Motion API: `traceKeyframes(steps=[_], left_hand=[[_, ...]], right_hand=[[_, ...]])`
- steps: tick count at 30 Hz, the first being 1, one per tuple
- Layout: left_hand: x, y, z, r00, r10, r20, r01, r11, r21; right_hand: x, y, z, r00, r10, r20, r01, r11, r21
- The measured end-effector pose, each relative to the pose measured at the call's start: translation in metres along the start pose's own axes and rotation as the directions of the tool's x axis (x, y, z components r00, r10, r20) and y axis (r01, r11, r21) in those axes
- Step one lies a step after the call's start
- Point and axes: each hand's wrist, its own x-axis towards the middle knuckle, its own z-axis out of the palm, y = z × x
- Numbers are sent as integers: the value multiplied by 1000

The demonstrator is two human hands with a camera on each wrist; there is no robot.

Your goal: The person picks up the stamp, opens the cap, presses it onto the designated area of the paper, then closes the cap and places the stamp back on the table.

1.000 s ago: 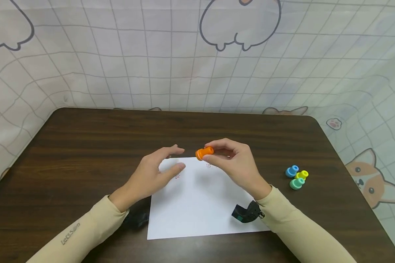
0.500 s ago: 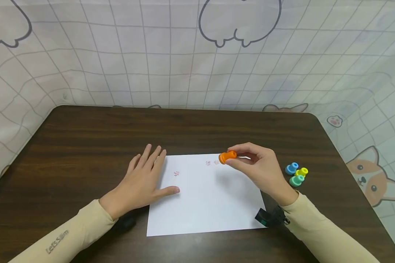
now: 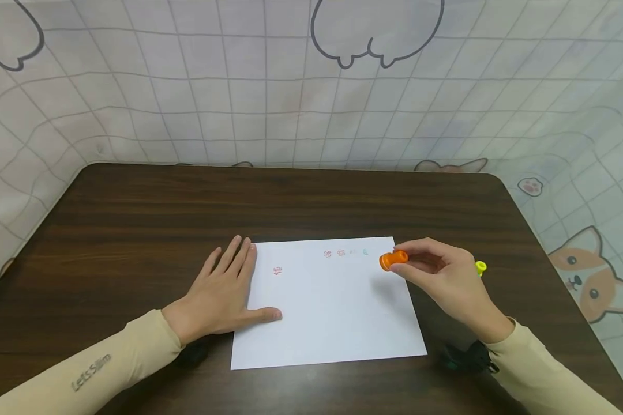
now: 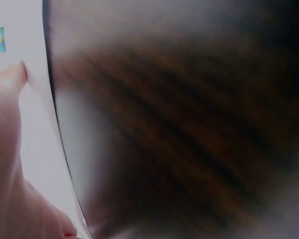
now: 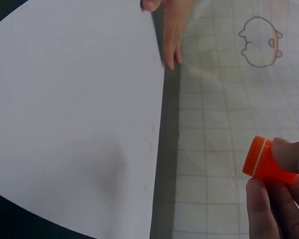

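My right hand (image 3: 449, 282) pinches an orange toy stamp (image 3: 393, 260) between thumb and fingers, over the top right corner of a white paper sheet (image 3: 332, 317). In the right wrist view the stamp (image 5: 266, 162) points its wide end, with a thin white ring, toward the left. My left hand (image 3: 220, 294) rests with straight fingers on the sheet's left edge, thumb spread over the paper. A row of small marks (image 3: 341, 252), reddish to teal, runs along the top of the sheet. Farther left is a single red mark (image 3: 277, 270).
Behind the right hand a yellow stamp (image 3: 480, 268) peeks out on the dark wooden table (image 3: 150, 219). A white grid-patterned cloth (image 3: 285, 109) with cartoon animals hangs behind and beside the table.
My left hand has come down from above the sheet's top left to lie on its left edge. My right hand has carried the orange stamp rightward, now covering the blue and teal stamps.
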Motion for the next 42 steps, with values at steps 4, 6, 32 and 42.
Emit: traceKeyframes(steps=[4,6,32,42], left_hand=[[1,1,-1,999,9,31,-8,1000,-13],[2,1,-1,999,11,47,-10,1000,-14],[-1,1,-13,993,90,78,-93,995,33],[0,2,-14,991,94,92,-98,994,42]], right_hand=[[-7,2,-6,999,-28,-23,27,998,-58],[-10,5,-9,999,-44,-31,41,995,-88],[-69,47,-69,998,-49,-38,25,882,-471],[-82,59,-82,999,-5,-31,-12,859,-513]])
